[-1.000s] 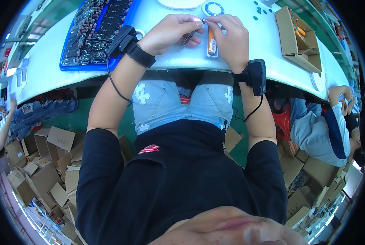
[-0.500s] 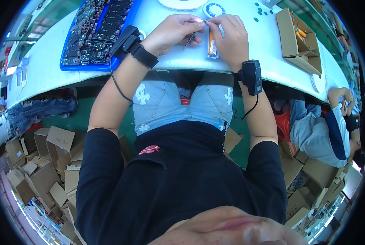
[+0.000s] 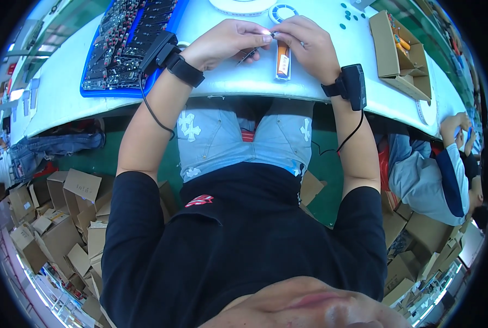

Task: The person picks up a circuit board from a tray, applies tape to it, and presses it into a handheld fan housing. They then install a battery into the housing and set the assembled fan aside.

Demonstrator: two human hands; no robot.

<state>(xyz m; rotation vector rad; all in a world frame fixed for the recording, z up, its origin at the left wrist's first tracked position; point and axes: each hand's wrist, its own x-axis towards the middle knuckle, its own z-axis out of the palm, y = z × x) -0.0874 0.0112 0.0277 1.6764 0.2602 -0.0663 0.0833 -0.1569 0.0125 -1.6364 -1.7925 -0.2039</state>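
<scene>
Both hands meet over the white table, their fingertips almost touching. My left hand is closed, with a small dark circuit board jutting out below its fingers. Thumb and forefinger of my right hand pinch at a tiny dark part between the two hands; its kind is too small to make out. Just under the fingertips lies a clear case with an orange insert and white label. To the left, a blue tray holds rows of similar circuit boards.
Beyond my hands lie a white reel and a blue-white ring. Green discs are scattered right of them. An open cardboard box with orange parts stands at the right. Another person's hand is at the right table edge.
My right wrist and forearm have swung outward to the right, while its fingertips stay near the left ones. My left hand has shifted slightly left, its board still held.
</scene>
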